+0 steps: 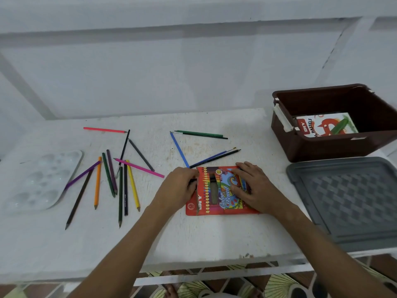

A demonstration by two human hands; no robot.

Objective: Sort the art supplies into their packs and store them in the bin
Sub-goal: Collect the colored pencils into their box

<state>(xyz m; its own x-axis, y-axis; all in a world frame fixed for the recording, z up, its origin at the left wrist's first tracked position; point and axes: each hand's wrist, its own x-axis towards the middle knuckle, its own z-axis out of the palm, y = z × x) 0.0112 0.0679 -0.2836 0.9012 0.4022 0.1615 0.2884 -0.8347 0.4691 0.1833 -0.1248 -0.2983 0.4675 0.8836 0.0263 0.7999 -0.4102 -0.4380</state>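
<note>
while your right hand presses flat on the pack near the surface's front edge, your left hand pinches a dark pencil at its open end. push crooked and the flap may buckle, or the pack skids. i count about seventeen loose pencils, one palette, one bin holding one pastel box, one lid.

"Color Pencil" pack; "PASTELS" box
</note>
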